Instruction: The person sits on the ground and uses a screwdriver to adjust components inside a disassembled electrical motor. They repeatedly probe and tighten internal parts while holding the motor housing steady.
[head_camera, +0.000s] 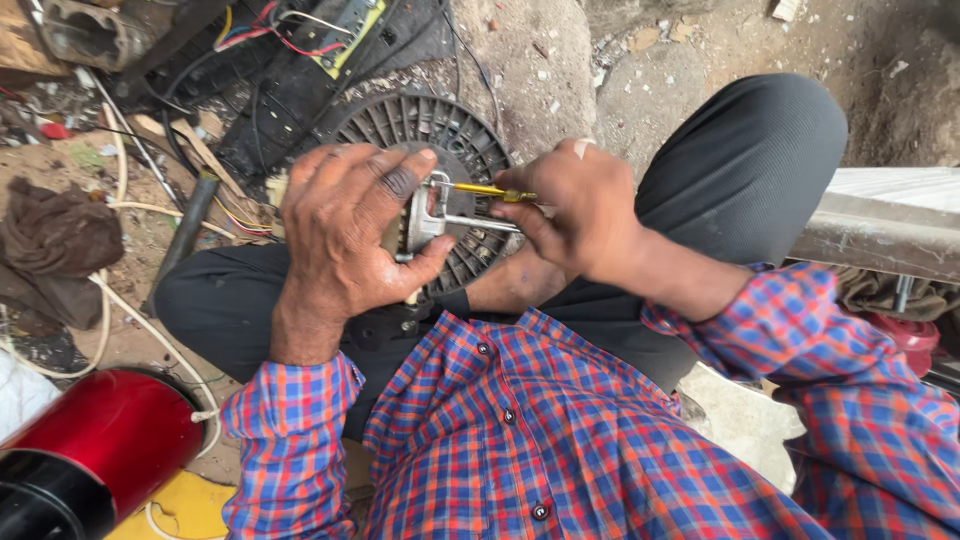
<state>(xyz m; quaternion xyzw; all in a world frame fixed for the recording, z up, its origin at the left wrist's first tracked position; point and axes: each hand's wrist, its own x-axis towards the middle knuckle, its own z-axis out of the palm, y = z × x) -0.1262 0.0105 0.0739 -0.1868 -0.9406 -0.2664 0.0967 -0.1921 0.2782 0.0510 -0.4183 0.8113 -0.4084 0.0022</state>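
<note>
Two hands closed — left hand (345, 235) gripping metal part (422, 222), right hand (570, 205) pinching yellow-handled screwdriver (485, 189)

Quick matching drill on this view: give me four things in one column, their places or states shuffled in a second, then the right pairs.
Things:
1. left hand
2. right hand
3. red cylinder
4. brown rag

Places or states:
A. lies on the dirt at the left edge
B. grips the small metal part in front of the ribbed round disc
C. lies at the bottom left corner
D. holds the yellow-handled tool against the metal part

Pairs: 1-B, 2-D, 3-C, 4-A
</note>
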